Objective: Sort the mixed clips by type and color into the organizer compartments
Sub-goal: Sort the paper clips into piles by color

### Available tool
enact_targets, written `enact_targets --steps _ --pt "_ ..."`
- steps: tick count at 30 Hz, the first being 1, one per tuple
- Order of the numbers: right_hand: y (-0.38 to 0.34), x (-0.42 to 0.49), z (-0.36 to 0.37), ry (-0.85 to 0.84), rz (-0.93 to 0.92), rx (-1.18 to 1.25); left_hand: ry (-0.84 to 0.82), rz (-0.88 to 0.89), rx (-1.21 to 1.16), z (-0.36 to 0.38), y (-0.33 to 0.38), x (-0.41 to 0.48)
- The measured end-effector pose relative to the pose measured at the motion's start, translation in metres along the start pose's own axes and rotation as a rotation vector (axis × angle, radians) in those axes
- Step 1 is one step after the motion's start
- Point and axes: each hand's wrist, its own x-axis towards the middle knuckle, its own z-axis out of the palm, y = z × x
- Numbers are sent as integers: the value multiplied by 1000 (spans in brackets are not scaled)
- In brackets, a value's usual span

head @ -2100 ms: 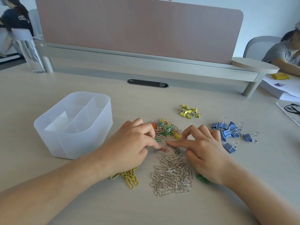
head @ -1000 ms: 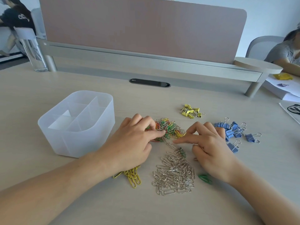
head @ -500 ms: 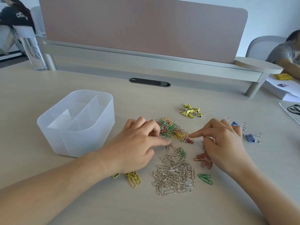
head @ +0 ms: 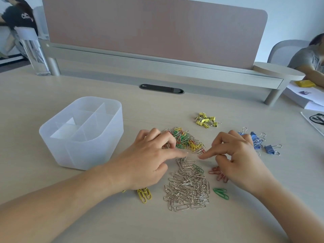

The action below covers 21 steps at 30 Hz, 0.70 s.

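Nearest the front edge of the tabletop (head: 52, 88) sit the sorted piles – silver paper clips (head: 188, 188), a few yellow paper clips (head: 144, 194), green ones (head: 221, 193), red ones (head: 217, 173). Just past them both hands are picking at the mixed heap (head: 185, 140): left hand (head: 149, 160) with forefinger out, right hand (head: 240, 160) the same, neither clearly gripping a clip. Beyond that, yellow binder clips (head: 206, 120) and blue binder clips (head: 257, 141). The organizer (head: 82, 132) toward the left edge looks empty – so I'd guess they're pre-sorting, and next is teasing out one colour.
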Motion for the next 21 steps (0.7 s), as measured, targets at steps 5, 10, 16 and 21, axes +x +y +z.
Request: enact_targets --steps 5,10,16,21 --pt "-1 0 -5 -67 -10 10 -54 44 -3 3 6 -1" --pt "-5 -2 -8 -158 -64 48 -5 24 -3 -1 4 0" --pt "-5 -1 -7 -205 -43 78 -46 84 -10 1 9 0" --pt "-5 -1 -8 -206 -33 84 -7 109 -46 3 7 0"
